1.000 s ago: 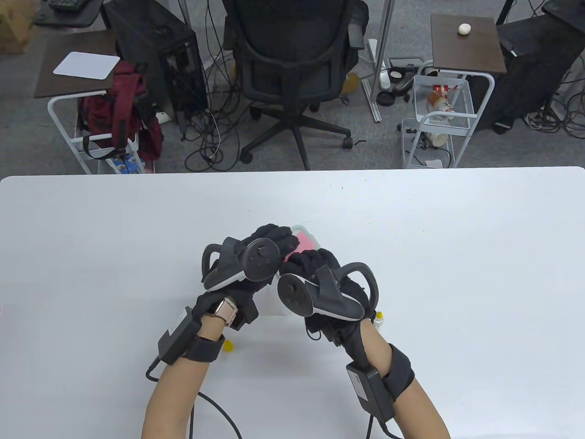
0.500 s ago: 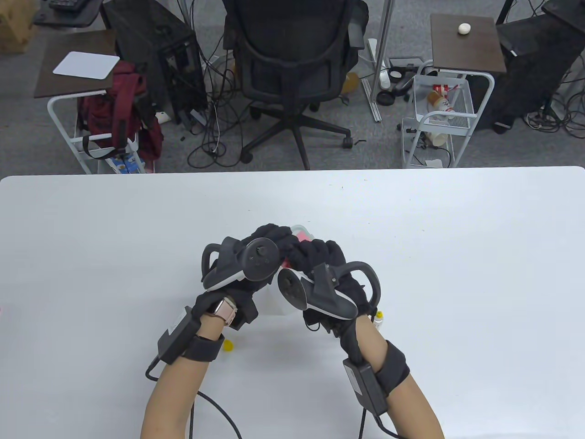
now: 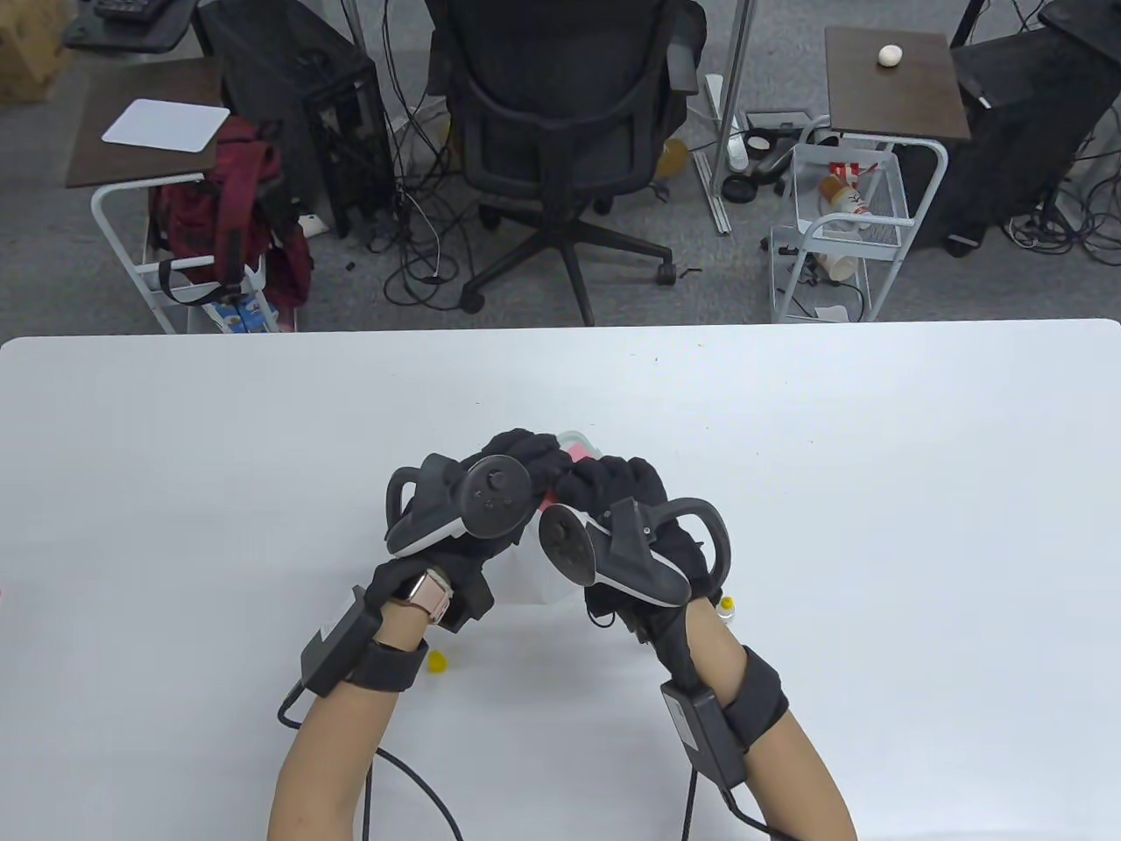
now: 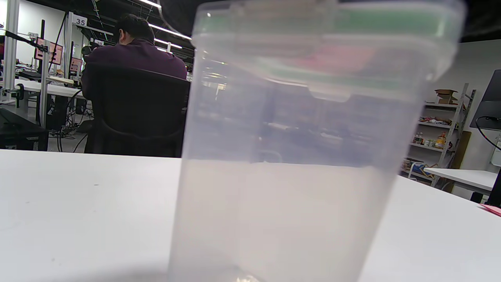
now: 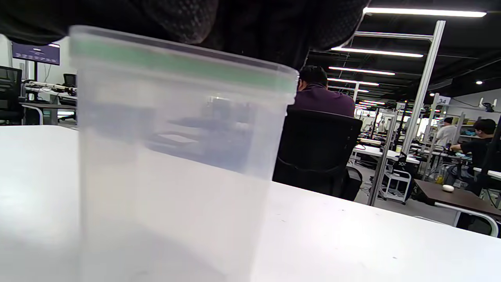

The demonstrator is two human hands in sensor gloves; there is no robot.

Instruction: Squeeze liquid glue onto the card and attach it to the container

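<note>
Both hands lie on top of the clear container (image 3: 534, 578), which stands upright on the white worktop (image 3: 876, 491) near the middle of its near edge. The left hand (image 3: 490, 491) and right hand (image 3: 626, 517) press fingers on the pink card (image 3: 580, 453) on its lid; their grip is hidden. A small glue bottle (image 3: 725, 606) stands just beside the right wrist

Translucent frosted plastic container (image 4: 297, 156), smooth matt white table (image 3: 876, 491)

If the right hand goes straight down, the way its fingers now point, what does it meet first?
Most likely the pink card on the lid of the clear container. The right hand already lies over that lid, so the fingers seem to touch it; real contact is hidden.
</note>
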